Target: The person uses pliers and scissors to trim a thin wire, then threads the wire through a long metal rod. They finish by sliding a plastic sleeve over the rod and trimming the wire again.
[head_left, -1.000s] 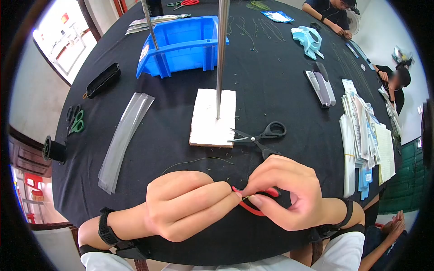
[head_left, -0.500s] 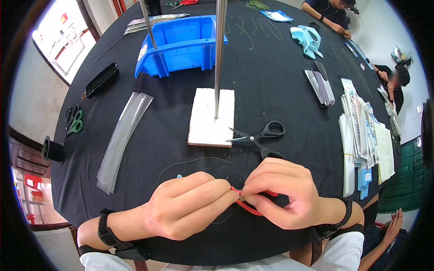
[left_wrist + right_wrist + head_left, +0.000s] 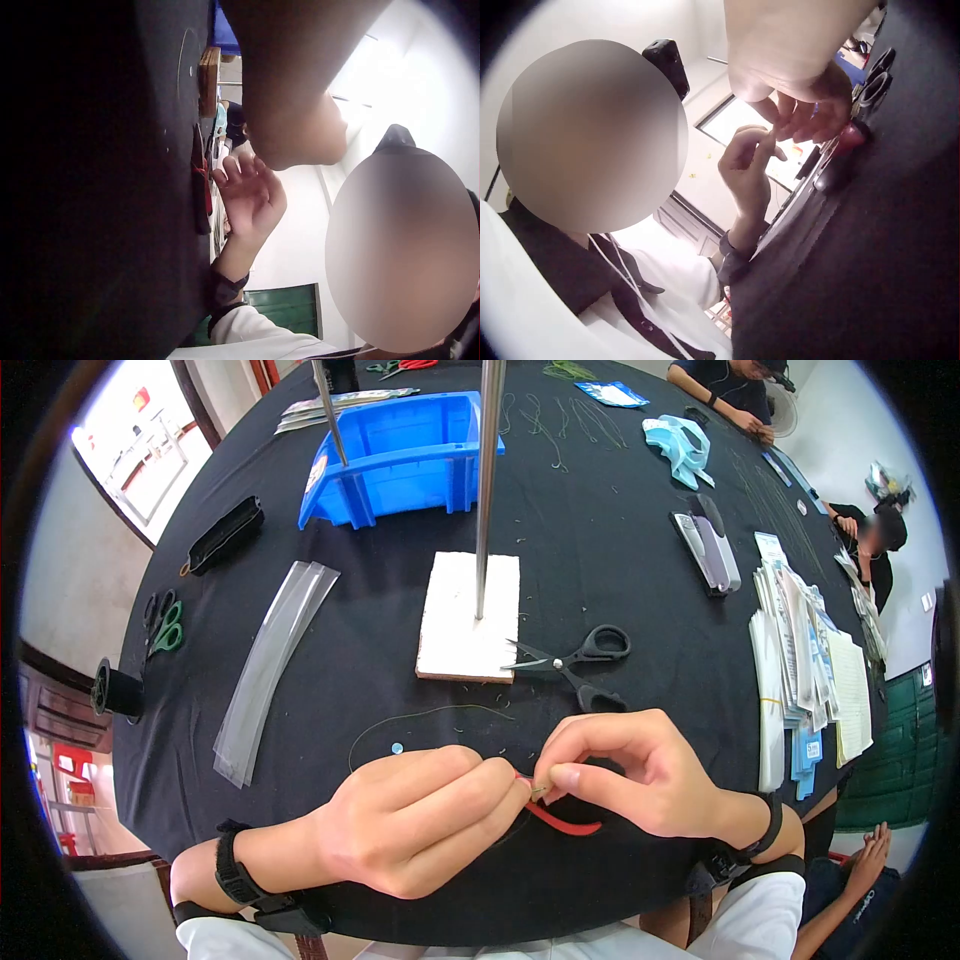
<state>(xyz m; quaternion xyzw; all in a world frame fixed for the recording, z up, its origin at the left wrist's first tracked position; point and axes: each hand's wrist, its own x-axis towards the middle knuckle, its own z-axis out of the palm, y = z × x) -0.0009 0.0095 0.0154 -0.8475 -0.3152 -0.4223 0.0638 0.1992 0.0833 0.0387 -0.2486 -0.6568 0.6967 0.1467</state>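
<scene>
In the head view the left hand and right hand meet fingertip to fingertip over the near part of the table. Between them is a tiny greenish piece, pinched by the left thumb and fingers; the right thumb and index finger close on it too. Beneath the hands lies a red-handled tool, partly covered by them. A thin thread curves on the cloth beyond the left hand, beside a small light-blue disc. The right wrist view shows the right hand and left hand touching at the fingertips.
Black scissors lie against a white block holding a metal rod. Beyond stands a blue bin. Clear plastic sleeves lie left; a stapler and paper packets lie right. Other people sit at the table's far right.
The right hand has shifted slightly up, with its thumb higher, uncovering more of the red handle. The small blue disc, at first hidden by the left hand, shows fully. The left hand stays nearly in place.
</scene>
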